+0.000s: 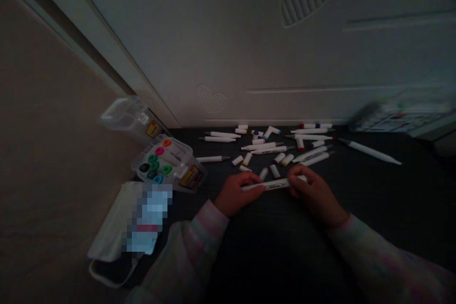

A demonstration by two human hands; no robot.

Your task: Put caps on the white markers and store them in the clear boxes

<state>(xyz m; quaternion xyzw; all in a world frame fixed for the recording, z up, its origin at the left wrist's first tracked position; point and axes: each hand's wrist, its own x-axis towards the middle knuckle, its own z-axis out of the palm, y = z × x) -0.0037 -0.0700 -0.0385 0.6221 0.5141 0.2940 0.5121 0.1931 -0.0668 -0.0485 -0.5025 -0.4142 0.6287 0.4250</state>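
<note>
1. White marker (277, 184): was held over the tabletop (278, 242), in from its far edge; seemed light, stiff, smooth, best gripped around the barrel.
2. Left hand (238, 193), right hand (315, 194): fingers curled, pinched it near opposite ends.

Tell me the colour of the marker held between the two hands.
The marker is white, with dark print along it; the head view shows it best.

We've got one white marker (278, 184) gripped by our left hand (238, 193) and right hand (318, 194), over a black tabletop (270, 251). Loose caps (237, 160) and more pens (263, 146) lie scattered just beyond; left, a lit phone (153, 216) sits by an open clear plastic case (202, 178).
</note>
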